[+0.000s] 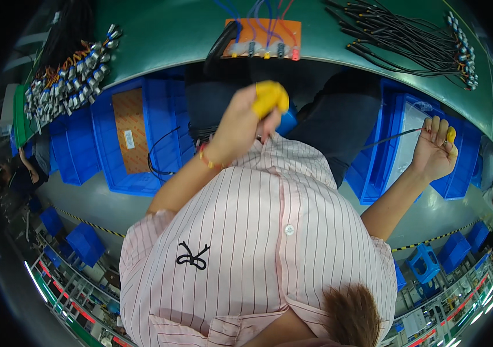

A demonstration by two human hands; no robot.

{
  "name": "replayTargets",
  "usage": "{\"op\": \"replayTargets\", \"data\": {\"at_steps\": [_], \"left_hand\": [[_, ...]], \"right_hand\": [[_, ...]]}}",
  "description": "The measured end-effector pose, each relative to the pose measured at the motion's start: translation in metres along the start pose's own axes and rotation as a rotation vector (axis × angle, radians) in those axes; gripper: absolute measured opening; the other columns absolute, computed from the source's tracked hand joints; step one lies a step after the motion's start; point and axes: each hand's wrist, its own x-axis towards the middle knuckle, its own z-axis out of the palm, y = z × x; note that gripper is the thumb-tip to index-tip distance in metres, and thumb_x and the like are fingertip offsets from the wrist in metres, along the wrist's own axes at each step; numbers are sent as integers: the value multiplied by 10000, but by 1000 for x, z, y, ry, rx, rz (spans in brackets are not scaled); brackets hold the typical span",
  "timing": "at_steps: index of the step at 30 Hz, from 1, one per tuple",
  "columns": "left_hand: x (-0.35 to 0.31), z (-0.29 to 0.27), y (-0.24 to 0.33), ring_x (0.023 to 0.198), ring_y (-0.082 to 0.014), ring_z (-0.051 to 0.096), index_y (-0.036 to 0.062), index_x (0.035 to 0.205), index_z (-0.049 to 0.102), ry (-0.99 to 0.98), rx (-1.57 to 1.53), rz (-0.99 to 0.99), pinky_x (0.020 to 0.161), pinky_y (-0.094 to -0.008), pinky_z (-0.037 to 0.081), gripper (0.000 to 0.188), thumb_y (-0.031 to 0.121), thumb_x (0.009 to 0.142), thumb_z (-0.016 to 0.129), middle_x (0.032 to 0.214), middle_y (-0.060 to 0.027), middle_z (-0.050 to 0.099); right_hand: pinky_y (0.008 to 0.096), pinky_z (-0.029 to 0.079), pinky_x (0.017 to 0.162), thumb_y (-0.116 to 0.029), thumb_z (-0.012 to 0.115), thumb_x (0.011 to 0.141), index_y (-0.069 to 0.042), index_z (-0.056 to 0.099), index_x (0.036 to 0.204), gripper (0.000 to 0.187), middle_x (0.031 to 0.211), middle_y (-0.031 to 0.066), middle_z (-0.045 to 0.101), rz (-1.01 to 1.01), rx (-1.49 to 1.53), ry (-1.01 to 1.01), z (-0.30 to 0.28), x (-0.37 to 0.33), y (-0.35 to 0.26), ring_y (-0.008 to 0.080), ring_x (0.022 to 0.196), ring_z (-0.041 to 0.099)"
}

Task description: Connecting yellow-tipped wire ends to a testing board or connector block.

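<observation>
One hand, your left [243,121], curls before your shirt [241,231]; what it holds, I cannot tell. Farther out, your right hand [435,151] pinches a thin, black, gently bowed cable [394,137] beside your right thigh [348,107], over a blue bin [368,176].

Wears a pale pink, dark-pinstriped, short-sleeved shirt [252,237] with round white button [289,230] and black bow-shaped emblem [192,257] toward seven o'clock; dark trousers [345,113] toward twelve; yellow finger covers [269,98] on left hand [246,115] and right hand [434,149]; red-and-yellow wristband [205,158].
</observation>
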Motion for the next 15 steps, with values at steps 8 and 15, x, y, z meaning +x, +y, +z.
{"op": "replayTargets", "data": {"at_steps": [8, 15], "left_hand": [[15, 27, 29, 657, -128, 584, -35, 1080, 585, -53, 118, 247, 586, -260, 509, 283, 217, 1013, 475, 845, -101, 612], [100, 63, 80, 957, -200, 605, -30, 1304, 428, -280, 3, 386, 820, -325, 521, 355, 144, 997, 473, 1145, -156, 581]], "right_hand": [[327, 280, 749, -173, 551, 692, -50, 471, 739, 154, 695, 51, 354, -120, -185, -143, -14, 28, -47, 177, 724, 319], [363, 271, 729, -143, 479, 537, 47, 524, 870, 386, 665, 74, 324, -148, 260, -96, -38, 130, -148, 197, 694, 302]]}}
